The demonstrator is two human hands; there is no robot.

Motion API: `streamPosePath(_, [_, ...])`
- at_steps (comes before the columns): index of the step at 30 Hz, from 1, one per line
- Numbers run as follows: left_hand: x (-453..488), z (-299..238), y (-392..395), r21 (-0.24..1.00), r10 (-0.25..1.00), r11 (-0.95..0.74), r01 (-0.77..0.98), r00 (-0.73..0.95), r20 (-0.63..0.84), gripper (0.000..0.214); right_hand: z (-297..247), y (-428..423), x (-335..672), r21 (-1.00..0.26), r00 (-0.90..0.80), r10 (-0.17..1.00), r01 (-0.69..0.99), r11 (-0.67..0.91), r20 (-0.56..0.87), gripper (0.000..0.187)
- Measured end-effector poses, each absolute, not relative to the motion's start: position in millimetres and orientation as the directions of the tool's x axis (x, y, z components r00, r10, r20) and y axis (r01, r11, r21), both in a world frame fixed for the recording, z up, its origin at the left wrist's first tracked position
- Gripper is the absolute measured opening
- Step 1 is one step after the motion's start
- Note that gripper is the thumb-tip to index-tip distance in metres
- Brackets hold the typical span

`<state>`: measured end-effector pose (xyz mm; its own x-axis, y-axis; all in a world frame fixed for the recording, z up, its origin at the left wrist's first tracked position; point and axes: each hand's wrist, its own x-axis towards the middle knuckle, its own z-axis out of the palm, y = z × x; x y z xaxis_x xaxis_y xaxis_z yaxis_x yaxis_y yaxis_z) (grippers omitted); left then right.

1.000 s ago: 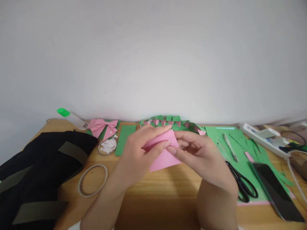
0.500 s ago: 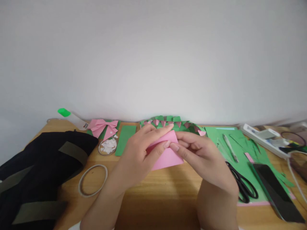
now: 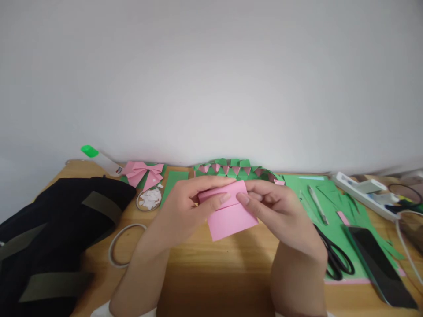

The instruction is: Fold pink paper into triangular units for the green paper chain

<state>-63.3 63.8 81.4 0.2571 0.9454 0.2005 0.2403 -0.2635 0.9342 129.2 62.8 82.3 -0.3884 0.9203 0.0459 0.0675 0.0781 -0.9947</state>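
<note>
A folded piece of pink paper [image 3: 232,221] is held above the wooden table, its upper part turned down over the lower part with a crease between them. My left hand [image 3: 194,202] grips its left side, thumb on the front of the flap and fingers behind the top edge. On the right, my right hand [image 3: 277,207] pinches the paper's edge between thumb and fingers. Behind the hands, at the wall, stands a curved green and pink folded-paper piece [image 3: 244,169]. A green paper strip [image 3: 173,180] lies behind my left hand.
On the left are a pink paper bow [image 3: 143,174], a glue bottle [image 3: 107,164], white scraps [image 3: 150,199], a tape roll [image 3: 114,246] and dark cloth [image 3: 56,220]. Green paper [image 3: 343,211], a pen [image 3: 317,204], scissors [image 3: 339,257], a phone [image 3: 380,264] and a power strip [image 3: 360,193] lie right.
The pink paper's top flap has been folded further down and now lies flatter over the front. Both hands stay on it; the lower part shows more fully.
</note>
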Motion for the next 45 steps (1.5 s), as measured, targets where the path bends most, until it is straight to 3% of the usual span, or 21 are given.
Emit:
streamPosePath(5, [-62.7,83.3,62.6,0.928,0.949,-0.272,0.255,0.231,0.215,0.024,81.4,62.7,131.9,-0.998,-0.398,0.917,0.05,0.032,0.009,0.019])
streamPosePath(11, [-59.5,80.5,62.5,0.925,0.948,-0.301,0.231,0.18,0.263,0.023,81.3,61.0,132.3,-1.0,-0.415,0.91,0.02,-0.018,-0.024,0.024])
streamPosePath(21, [-60.0,81.7,59.7,0.942,0.969,-0.22,0.253,0.166,0.181,0.024,78.7,60.0,131.0,-1.0,-0.416,0.909,0.02,-0.024,-0.03,0.024])
streamPosePath(36, [-56.4,80.8,59.9,0.938,0.967,-0.24,0.249,0.152,0.206,0.023,79.0,59.2,131.8,-1.0,-0.434,0.9,0.011,-0.028,-0.03,0.016])
streamPosePath(41, [-52.6,79.4,59.0,0.917,0.96,-0.275,0.288,0.139,0.244,0.023,81.0,60.1,128.8,-0.999,-0.384,0.922,0.038,-0.038,-0.049,0.022])
streamPosePath(45, [-52.3,78.9,59.3,0.969,0.98,-0.182,0.168,0.107,0.166,0.023,82.6,61.8,128.3,-0.998,-0.313,0.95,0.051,0.028,0.011,0.022])
